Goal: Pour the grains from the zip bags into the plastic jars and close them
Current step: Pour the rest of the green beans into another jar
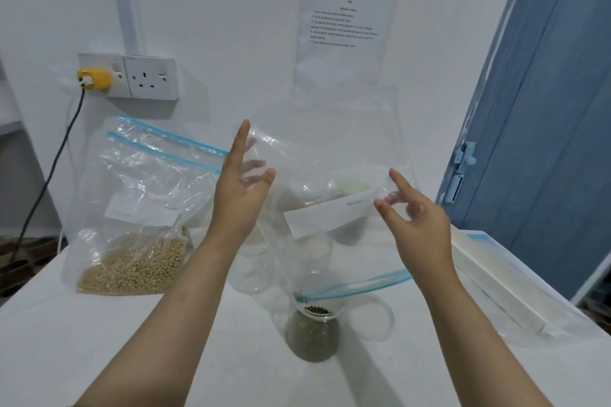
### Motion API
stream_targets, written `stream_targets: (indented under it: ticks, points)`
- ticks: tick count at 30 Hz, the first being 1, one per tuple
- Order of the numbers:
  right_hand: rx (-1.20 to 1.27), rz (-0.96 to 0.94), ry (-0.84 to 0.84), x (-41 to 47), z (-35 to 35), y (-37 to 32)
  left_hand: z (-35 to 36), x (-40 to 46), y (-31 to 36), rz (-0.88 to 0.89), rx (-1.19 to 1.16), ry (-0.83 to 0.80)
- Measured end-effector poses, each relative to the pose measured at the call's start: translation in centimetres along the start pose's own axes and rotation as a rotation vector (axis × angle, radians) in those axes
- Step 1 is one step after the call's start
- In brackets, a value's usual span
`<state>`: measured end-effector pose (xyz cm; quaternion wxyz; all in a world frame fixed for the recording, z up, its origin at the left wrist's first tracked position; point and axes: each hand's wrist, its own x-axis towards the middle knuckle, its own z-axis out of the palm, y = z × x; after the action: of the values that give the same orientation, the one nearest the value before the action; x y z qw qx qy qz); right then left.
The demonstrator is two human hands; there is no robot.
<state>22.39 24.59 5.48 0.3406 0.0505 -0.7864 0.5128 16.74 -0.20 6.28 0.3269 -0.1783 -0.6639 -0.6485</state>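
The jar (313,334) stands open on the table (99,334), dark green grains filling it nearly to the neck. Straight above the jar hangs an upturned zip bag (330,175), its blue zip edge dipping into the jar's mouth; the bag looks empty, so the pour into this jar seems finished. The left hand (243,185) holds the bag's upper corner up and to the left of the jar, fingers partly spread, with thumb and fingertips pressing the film. The right hand (410,211) pinches the bag's other side up and to the right of the jar, near the white label.

Just right of the jar lies a clear round lid (377,317). Behind the jar, seen through the bag, stand more jars, blurred. Far left of the jar leans a second zip bag (132,218) holding pale beans.

The risk, as I judge it: pulling the bag away sideways could catch the zip on the rim and tip the jar, or shake stray grains onto the table.
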Motion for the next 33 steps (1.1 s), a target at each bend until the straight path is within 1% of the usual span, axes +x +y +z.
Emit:
stream_targets:
  ticks: [3,7,9,12,15,20,27,30,33]
  points:
    - [0.021,-0.017,0.004,-0.7,-0.2,0.0,0.5,-2.5,-1.8,-0.073,-0.035,-0.054]
    - [0.051,-0.055,0.010,-1.5,-0.9,0.0,1.6,-5.9,-4.2,-0.182,-0.072,-0.191]
    - [0.035,-0.077,-0.001,-1.6,-1.2,0.3,1.9,-6.5,-4.9,-0.177,-0.082,-0.205]
    - [0.005,-0.094,-0.018,-1.8,-1.8,0.8,2.2,-6.3,-4.8,-0.149,-0.068,-0.174]
    - [-0.032,-0.139,0.036,-2.0,-2.1,1.0,2.7,-5.6,-4.4,-0.130,-0.050,-0.162]
    - [-0.013,-0.161,0.073,-2.2,-2.0,1.1,2.8,-4.6,-4.8,-0.119,0.015,-0.178]
    - [0.047,-0.142,0.067,-2.0,-1.9,1.5,2.9,-4.4,-4.3,-0.098,0.057,-0.216]
    - [0.068,-0.142,0.096,-2.0,-1.9,1.9,2.8,-4.7,-4.1,-0.111,0.014,-0.217]
    - [0.064,-0.156,0.088,-2.2,-1.7,2.0,2.6,-6.2,-3.8,-0.154,-0.050,-0.298]
